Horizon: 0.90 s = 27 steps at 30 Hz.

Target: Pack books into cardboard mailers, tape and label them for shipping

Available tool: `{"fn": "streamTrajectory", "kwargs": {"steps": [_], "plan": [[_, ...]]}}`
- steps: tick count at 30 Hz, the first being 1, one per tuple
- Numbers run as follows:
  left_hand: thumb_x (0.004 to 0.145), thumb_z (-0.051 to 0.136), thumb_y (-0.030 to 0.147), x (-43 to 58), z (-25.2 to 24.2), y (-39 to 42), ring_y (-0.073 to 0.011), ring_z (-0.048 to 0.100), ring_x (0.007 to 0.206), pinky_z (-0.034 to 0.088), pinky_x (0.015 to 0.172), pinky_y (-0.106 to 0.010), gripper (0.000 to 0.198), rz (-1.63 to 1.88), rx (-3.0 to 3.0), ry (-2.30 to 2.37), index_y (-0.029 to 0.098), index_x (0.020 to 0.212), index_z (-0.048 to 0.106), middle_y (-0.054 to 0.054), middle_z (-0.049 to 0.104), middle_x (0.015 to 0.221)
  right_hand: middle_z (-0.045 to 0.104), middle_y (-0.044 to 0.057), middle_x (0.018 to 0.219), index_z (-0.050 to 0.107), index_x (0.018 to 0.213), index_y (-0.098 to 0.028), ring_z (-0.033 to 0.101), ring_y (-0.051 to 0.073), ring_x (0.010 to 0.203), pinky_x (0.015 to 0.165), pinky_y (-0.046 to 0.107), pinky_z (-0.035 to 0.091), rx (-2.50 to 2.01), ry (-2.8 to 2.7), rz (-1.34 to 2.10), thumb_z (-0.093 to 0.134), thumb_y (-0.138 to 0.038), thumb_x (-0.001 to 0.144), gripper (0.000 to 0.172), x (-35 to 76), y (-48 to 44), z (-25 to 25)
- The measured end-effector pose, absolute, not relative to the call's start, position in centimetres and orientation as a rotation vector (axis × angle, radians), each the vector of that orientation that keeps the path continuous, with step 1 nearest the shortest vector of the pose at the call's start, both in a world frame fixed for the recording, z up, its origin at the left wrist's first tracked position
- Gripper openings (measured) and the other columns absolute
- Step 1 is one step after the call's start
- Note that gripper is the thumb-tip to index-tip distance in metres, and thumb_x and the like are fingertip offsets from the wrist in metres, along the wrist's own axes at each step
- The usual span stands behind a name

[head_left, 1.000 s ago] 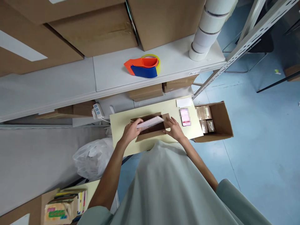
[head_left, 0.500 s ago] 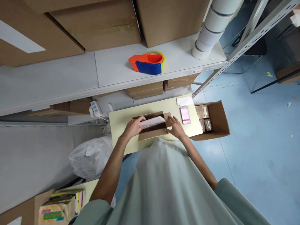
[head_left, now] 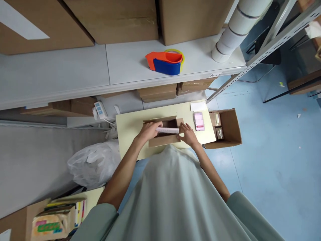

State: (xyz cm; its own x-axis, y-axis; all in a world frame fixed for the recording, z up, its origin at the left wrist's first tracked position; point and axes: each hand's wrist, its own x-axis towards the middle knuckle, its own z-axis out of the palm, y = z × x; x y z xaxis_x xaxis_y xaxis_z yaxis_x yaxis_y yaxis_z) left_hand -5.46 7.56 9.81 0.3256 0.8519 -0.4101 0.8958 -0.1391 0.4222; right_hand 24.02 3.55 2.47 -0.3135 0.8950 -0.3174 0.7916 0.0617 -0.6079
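Note:
An open cardboard box sits on the pale yellow table in front of my body, its flaps folded outward. My left hand is closed on the left end of a thin, pale pink, flat pack, which lies lengthwise in the mouth of the box; its exact kind I cannot make out. At the right end, my right hand grips the box by its end flap, thumb and fingers on either side. The box's inside is dark and mostly hidden by the pack and my left hand.
Right of the box lie a pink printed card and a white paper. A larger carton with small boxes stands beyond the table. A tape dispenser rests on the shelf above. A plastic bag bulges at the left.
The pink pack has tipped from a slanted, broad-face view to level and edge-on, lower in the box mouth. My left hand moved slightly right with it; my right hand stays at the flap.

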Motion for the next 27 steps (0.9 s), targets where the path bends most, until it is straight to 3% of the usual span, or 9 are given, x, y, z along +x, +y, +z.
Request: {"fn": "streamTrajectory", "kwargs": {"steps": [10, 17, 21, 27], "plan": [[0.093, 0.059, 0.007, -3.8, 3.7, 5.0, -0.0283, 0.076, 0.101, 0.051, 0.092, -0.034, 0.044, -0.159, 1.931, 1.57, 0.03, 0.129, 0.071, -0.007, 0.082, 0.105, 0.039, 0.011, 0.178, 0.057, 0.159, -0.024, 0.031, 0.041, 0.167, 0.128, 0.061, 0.042, -1.815, -2.205, 1.103, 0.085, -0.023, 0.087, 0.076, 23.8, 2.9, 3.7], [0.097, 0.058, 0.008, -3.5, 3.3, 3.7, -0.0318, 0.068, 0.123, 0.049, 0.109, -0.044, 0.042, 0.047, 2.036, 1.585, 0.022, 0.134, 0.069, -0.013, 0.076, 0.13, 0.032, 0.013, 0.181, 0.057, 0.159, -0.026, 0.03, 0.039, 0.167, 0.131, 0.058, 0.039, -1.835, -2.183, 1.073, 0.084, -0.026, 0.089, 0.075, 24.1, 2.5, 3.4], [0.103, 0.054, 0.014, -3.3, 4.1, 2.6, -0.0325, 0.062, 0.13, 0.046, 0.115, -0.048, 0.039, 0.295, 2.095, 1.633, 0.023, 0.137, 0.07, -0.013, 0.07, 0.141, 0.033, 0.016, 0.179, 0.056, 0.16, -0.028, 0.037, 0.039, 0.164, 0.13, 0.057, 0.041, -1.858, -2.136, 1.063, 0.084, -0.03, 0.091, 0.075, 24.4, 2.4, 3.3], [0.103, 0.048, 0.011, -3.0, 4.2, 2.7, -0.0311, 0.062, 0.118, 0.05, 0.11, -0.048, 0.038, 0.276, 2.079, 1.666, 0.024, 0.121, 0.079, -0.011, 0.074, 0.125, 0.045, 0.019, 0.168, 0.058, 0.157, -0.026, 0.052, 0.039, 0.153, 0.123, 0.056, 0.05, -1.842, -2.106, 1.041, 0.082, -0.03, 0.092, 0.069, 24.5, 2.3, 3.4]]}}
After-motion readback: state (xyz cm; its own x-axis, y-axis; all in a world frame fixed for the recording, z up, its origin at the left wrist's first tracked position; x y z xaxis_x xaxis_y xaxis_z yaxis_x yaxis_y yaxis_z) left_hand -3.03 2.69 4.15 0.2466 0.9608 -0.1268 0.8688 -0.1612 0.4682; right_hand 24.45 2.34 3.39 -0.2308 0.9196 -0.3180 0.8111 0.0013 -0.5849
